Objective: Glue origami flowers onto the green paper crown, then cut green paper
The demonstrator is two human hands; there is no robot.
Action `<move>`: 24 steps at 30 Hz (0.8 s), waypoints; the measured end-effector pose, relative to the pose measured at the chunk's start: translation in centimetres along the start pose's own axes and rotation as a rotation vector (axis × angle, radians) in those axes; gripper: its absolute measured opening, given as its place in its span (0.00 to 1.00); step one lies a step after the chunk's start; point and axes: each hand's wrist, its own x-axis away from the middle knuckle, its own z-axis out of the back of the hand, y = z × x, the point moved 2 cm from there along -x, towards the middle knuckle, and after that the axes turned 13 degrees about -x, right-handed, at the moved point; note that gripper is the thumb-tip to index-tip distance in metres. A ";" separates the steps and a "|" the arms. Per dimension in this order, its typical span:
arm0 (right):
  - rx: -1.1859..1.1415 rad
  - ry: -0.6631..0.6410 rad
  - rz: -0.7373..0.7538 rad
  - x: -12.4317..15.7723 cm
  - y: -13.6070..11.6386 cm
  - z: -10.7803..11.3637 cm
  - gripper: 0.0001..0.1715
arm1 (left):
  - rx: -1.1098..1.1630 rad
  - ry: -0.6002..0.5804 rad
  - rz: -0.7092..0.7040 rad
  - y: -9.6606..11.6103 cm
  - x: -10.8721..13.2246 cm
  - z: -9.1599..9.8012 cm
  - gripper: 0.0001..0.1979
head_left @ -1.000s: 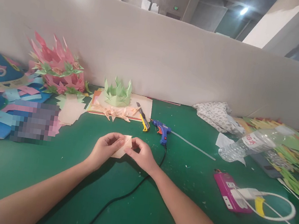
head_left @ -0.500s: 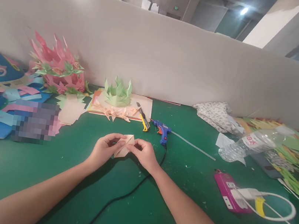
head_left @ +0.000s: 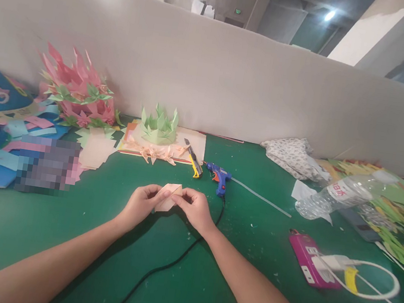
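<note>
a small folded piece of peach paper (head_left: 169, 196) is pinched between the left hand (head_left: 142, 205) and the right hand (head_left: 195, 209). a blue hot glue gun (head_left: 218, 176) is laid on the green bench (head_left: 99, 227) just beyond the right hand.

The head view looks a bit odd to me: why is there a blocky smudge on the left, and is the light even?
Head view: the pixelated patch is a deliberate mosaic over the paper pile, not lens blur; the partition wall bows from wide-angle distortion; ceiling lamp flares white; the hands' folded peach paper stays sharp, with soft shadows beneath the forearms on the green table.
</note>
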 end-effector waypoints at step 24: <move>0.012 -0.038 -0.004 0.3 -0.6 -0.3 0.21 | -0.380 0.072 -0.225 0.9 0.1 0.8 0.13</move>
